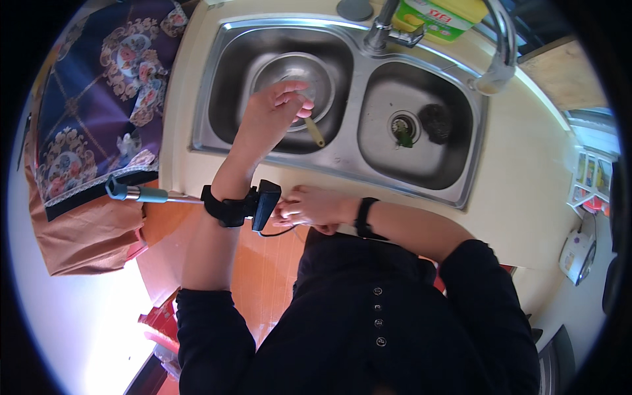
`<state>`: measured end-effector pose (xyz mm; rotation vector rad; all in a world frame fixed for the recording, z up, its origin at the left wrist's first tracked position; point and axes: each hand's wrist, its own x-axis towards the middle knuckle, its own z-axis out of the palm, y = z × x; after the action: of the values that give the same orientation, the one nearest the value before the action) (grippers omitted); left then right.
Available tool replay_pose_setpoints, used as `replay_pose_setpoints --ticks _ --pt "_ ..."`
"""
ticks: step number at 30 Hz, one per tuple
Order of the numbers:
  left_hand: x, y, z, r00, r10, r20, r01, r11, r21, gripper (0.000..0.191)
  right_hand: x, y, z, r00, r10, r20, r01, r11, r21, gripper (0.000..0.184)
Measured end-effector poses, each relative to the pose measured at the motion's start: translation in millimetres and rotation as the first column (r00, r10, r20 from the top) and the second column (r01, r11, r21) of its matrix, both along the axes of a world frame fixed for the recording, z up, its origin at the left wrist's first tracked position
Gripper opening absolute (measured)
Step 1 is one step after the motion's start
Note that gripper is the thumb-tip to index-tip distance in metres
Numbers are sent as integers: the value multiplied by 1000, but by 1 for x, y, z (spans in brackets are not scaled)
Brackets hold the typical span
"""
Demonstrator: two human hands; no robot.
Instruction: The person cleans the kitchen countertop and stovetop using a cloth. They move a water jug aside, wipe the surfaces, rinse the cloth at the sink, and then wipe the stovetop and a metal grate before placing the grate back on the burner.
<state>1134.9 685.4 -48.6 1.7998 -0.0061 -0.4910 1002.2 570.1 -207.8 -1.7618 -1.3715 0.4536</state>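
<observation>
My left hand [279, 106] is raised over the left basin [229, 116] of a steel double sink, its fingers loosely curled; whether they touch anything cannot be told. Beneath it a round metal bowl [323, 79] rests in the basin, with a utensil's yellow-green handle [314, 133] sticking out below my fingers. My right hand [313, 207] is at the counter's front edge beside the black device [266, 205] strapped to my left wrist, fingers bent, partly hidden by that device. In the right basin [390, 153], a green leaf scrap [405, 139] lies at the drain, next to a dark scouring pad [435, 123].
The chrome faucet [377, 37] rises behind the sink, its spout arching right. A yellow-green detergent container [439, 17] stands behind it. Floral cloth [103, 94] covers something at left. A white appliance [577, 256] is at far right.
</observation>
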Motion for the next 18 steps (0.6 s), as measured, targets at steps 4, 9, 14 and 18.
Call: replay_pose_setpoints --ticks 4,9,14,18 --pt "11 -32 -18 1000 9 -16 -11 993 -121 31 -1 -141 7 988 -30 153 56 985 -166 41" --pt "35 -98 -35 989 -51 137 53 998 -18 32 -36 -269 39 925 -338 173 378 860 -343 46" --pt "74 -177 -51 875 -17 484 12 1000 14 46 -12 -313 70 360 -887 -288 846 441 -301 37" --pt "108 -217 -68 878 -114 465 99 993 57 60 54 -324 88 -34 -792 -610 981 89 -170 38"
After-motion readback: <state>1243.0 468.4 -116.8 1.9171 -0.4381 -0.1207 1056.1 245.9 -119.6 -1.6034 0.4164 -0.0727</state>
